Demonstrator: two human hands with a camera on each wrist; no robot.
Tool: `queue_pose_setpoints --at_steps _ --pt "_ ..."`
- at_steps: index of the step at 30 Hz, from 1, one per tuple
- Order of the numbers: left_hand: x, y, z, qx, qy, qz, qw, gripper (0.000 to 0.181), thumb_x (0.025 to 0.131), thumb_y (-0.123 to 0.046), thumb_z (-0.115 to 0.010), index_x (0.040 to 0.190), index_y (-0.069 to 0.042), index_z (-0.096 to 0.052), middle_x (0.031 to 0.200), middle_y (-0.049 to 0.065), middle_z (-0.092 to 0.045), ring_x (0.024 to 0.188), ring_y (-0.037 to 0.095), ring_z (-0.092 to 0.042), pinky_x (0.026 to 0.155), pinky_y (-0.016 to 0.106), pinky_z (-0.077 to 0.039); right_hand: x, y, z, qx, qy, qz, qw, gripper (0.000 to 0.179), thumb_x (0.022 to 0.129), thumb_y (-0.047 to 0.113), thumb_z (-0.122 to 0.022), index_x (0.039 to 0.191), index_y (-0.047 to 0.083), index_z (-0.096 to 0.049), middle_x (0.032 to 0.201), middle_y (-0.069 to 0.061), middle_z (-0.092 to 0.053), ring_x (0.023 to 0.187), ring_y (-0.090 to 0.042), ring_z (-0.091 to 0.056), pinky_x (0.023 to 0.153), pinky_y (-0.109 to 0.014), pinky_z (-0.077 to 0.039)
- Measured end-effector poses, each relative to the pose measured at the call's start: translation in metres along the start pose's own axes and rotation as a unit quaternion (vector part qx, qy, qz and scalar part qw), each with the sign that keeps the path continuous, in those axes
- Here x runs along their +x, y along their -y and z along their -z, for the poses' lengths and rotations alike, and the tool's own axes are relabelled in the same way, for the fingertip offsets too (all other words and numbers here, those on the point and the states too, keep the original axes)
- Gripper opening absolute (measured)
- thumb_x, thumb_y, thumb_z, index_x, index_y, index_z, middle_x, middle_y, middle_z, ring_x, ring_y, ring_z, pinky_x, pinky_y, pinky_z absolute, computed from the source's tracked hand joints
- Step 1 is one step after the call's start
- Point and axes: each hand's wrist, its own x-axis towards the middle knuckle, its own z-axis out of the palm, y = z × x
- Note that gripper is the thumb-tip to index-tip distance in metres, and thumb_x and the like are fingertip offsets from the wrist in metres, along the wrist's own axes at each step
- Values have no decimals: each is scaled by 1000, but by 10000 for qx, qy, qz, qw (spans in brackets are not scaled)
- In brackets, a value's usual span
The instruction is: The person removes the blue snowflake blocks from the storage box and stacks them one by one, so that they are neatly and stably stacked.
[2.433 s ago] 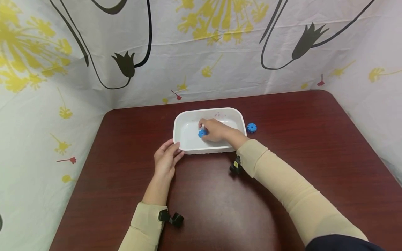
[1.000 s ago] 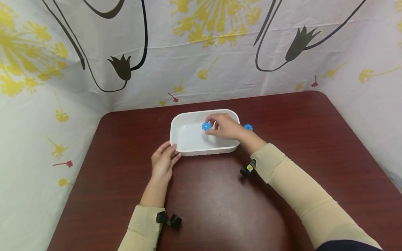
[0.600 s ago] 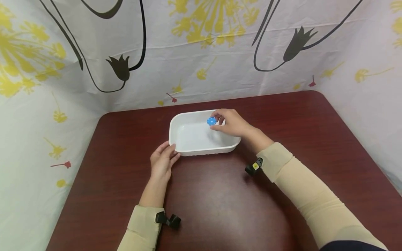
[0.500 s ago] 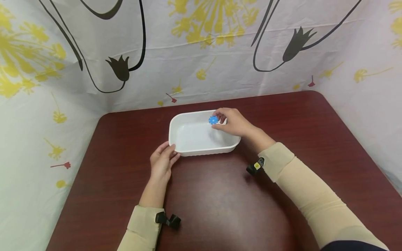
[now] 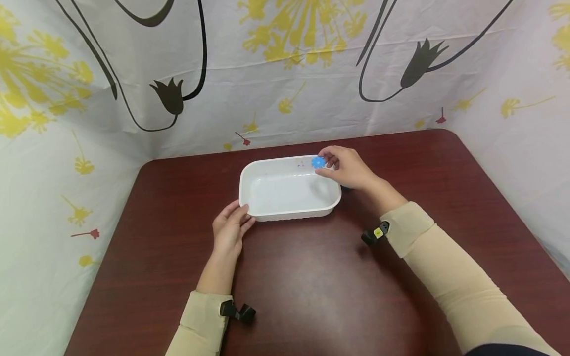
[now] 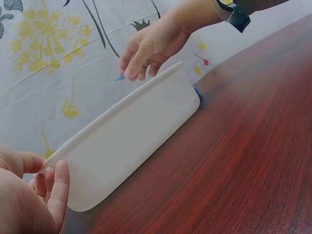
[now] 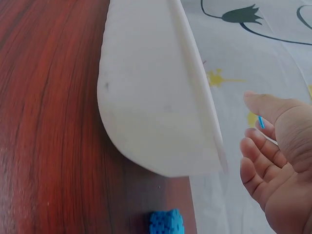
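My right hand [image 5: 349, 168] pinches a small blue notched plastic disc [image 5: 318, 162] between thumb and fingertips. In the head view the disc overlaps the far right corner of a white plastic tray [image 5: 289, 216]. The left wrist view shows that hand above the tray's rim, with the disc [image 6: 120, 78] edge-on as a thin blue sliver. My left hand [image 5: 229, 227] grips the tray's near left corner, thumb over the rim and fingers along the outer wall. Beside the tray's right end stands a stack of blue notched discs [image 7: 166, 222], mostly hidden behind my right hand in the head view.
The tray stands on a dark red wooden table [image 5: 285, 277], toward its far edge. Behind and at both sides hangs a white cloth [image 5: 267, 99] with flower prints. Small pinkish marks show on the tray's far inner wall.
My right hand has picked the blue disc up from the tray floor and carried it up, right and toward the far rim. The left hand keeps its grip on the tray corner.
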Motion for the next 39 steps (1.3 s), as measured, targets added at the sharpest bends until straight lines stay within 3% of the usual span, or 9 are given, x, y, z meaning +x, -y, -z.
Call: queue_pose_setpoints --at_steps 22,35,39 --pt "1 1 0 8 -9 6 10000 39 92 0 -70 130 0 -59 83 0 -66 69 9 -63 76 27 -64 -23 -34 20 -185 -253 -692 9971 38 90 17 -79 121 2 -63 100 -11 -65 90 -23 -61 73 -30 -52" --pt "1 0 0 25 12 22 10000 39 93 -1 -70 129 -1 -59 85 0 -66 70 9 -64 77 28 -64 -37 -58 21 -361 -193 -790 9960 39 92 21 -77 120 -2 -63 102 -16 -64 90 -27 -62 70 -28 -52" --pt "1 0 0 25 -2 25 10000 39 93 -1 -70 130 -1 -58 85 0 -66 70 9 -63 77 28 -64 -42 -64 20 -355 -64 -924 9951 40 93 23 -76 121 -1 -63 103 -16 -64 92 -28 -61 72 -34 -51"
